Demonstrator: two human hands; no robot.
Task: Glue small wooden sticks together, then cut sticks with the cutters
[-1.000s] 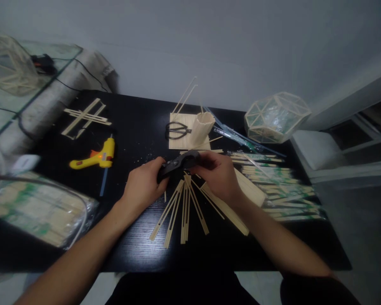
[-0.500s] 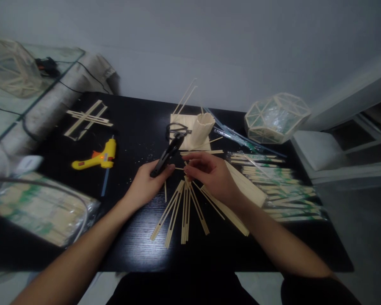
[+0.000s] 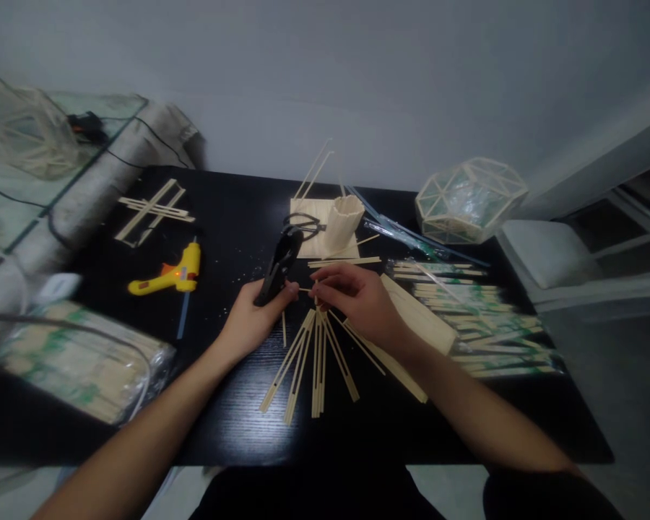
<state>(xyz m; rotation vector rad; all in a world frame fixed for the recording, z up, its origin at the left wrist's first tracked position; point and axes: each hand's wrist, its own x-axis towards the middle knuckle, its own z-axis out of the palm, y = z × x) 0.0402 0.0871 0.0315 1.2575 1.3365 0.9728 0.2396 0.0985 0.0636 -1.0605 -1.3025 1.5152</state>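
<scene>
My left hand [image 3: 257, 318] is wrapped round a black hand tool [image 3: 282, 267], which points up and away from me; its exact kind is unclear. My right hand [image 3: 352, 296] has thumb and fingers pinched on a thin wooden stick, partly hidden by the fingers. Between the hands a short thin stick end [image 3: 304, 289] shows near the left thumb. Below them, slotted frames of wooden sticks [image 3: 318, 361] fan out on the black table [image 3: 222, 426]. Just beyond stands a stick-walled cylinder [image 3: 342, 225] on a square wooden base [image 3: 303, 249], with black loop handles [image 3: 303, 218] beside it.
To the left lie a yellow glue gun [image 3: 170, 273] with a blue glue stick, crossed sticks [image 3: 154, 209] and a plastic pack of sticks [image 3: 81, 361]. On the right are a wooden board [image 3: 417, 318], wrapped stick bundles [image 3: 482, 318] and a faceted wooden frame [image 3: 471, 202].
The black tool has tilted more upright in my left hand. My right hand stays pinched in nearly the same place. The view has shifted slightly.
</scene>
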